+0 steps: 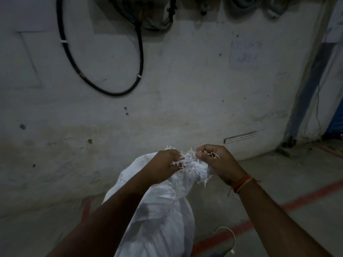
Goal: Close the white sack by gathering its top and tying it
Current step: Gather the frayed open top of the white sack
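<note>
A white woven sack (159,216) stands on the floor in front of me, its frayed top bunched together between my hands. My left hand (164,164) grips the gathered top from the left. My right hand (216,160) grips it from the right, fingers closed, with a thin white string (215,155) looped over its fingers. Loose white threads stick out of the bunched fabric between the two hands. The sack's mouth is hidden inside the gather.
A stained white wall (167,101) rises just behind the sack, with black cables (137,52) hanging on it. Red lines (289,204) are painted on the concrete floor. A white cord (230,236) lies on the floor to the right of the sack.
</note>
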The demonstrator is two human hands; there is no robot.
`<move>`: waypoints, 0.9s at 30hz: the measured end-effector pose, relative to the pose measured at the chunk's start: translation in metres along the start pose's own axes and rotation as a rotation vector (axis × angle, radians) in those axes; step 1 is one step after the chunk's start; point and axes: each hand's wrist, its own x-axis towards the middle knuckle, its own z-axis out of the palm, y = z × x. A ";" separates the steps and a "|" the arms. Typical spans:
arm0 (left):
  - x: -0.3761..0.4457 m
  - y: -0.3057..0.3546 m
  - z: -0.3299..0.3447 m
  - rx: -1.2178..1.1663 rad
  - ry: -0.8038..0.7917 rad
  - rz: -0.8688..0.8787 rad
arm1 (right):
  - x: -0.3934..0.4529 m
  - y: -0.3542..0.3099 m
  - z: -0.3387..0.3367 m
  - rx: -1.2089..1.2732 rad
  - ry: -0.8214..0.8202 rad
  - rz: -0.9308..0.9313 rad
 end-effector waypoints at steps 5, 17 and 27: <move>0.004 -0.008 -0.013 -0.045 0.271 -0.178 | 0.000 0.016 0.016 0.548 0.133 0.178; 0.000 -0.024 -0.057 0.017 0.317 -0.219 | 0.030 0.007 0.101 0.261 0.253 0.097; -0.001 -0.010 -0.057 -0.065 0.366 -0.252 | 0.026 0.013 0.083 0.370 0.347 0.011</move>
